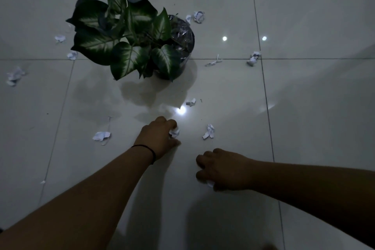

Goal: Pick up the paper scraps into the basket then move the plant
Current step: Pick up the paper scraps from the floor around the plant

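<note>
Scene: dim room, glossy tiled floor (304,107) w/ dark grout lines and bright light reflections.

Left hand (157,138): reaches fwd over the floor, black band (145,149) on wrist. Fingers (171,122) curled down, pinching a crumpled white paper scrap (174,132) against the thumb. Scrap sits at floor level; cannot tell if lifted or touching.

Right hand (225,168): lower and nearer the camera, knuckles up, fingers curled under the palm. A bit of white paper (210,183) shows at the hand's underside; fingers closed around it, grip detail hidden.

Plant (125,40): potted, large dark-green leaves w/ pale centres, stands upright on the floor ahead of both hands. Pot (183,36) dark, shiny, mostly hidden by leaves on its left side.

Loose paper scraps on the floor:
- one (209,132) just right of the left hand
- one (191,102) between left hand and pot, beside a bright reflection
- one (101,135) left of the left forearm
- pair (197,17) behind the pot, right side
- thin strip (213,62) right of the pot, near a grout line
- one (253,58) further right, near the grout crossing
- three at left of plant: (60,38), (72,55), (15,76)

Basket: not in view.
</note>
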A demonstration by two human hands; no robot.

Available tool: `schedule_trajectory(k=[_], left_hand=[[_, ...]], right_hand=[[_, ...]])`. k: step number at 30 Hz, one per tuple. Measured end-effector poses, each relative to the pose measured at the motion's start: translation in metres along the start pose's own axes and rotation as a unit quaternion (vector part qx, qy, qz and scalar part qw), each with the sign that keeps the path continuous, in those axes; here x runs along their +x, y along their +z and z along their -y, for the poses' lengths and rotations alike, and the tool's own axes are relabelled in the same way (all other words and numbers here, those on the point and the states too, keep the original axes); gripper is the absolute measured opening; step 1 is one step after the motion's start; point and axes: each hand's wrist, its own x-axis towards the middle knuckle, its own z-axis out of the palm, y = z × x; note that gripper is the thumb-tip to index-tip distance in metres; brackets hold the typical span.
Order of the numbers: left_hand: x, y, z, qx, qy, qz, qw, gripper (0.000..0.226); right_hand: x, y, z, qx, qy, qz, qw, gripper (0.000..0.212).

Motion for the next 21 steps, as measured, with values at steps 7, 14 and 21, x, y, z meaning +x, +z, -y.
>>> schedule_trajectory(k=[7, 14, 21], left_hand=[[0.004, 0.006, -0.004, -0.048, 0.000, -0.011, 0.999, 0.015], [0.011, -0.003, -0.017, -0.144, -0.010, -0.107, 0.984, 0.019], [0.043, -0.019, -0.031, -0.107, -0.012, -0.119, 0.987, 0.038]], right_hand=[[0.006, -0.001, -0.003, -0.004, -0.019, -0.011, 1.000, 0.019], [0.016, -0.036, -0.018, 0.064, 0.049, -0.131, 0.988, 0.023], [-0.001, -0.047, -0.062, 0.066, 0.196, -0.183, 0.961, 0.026]])
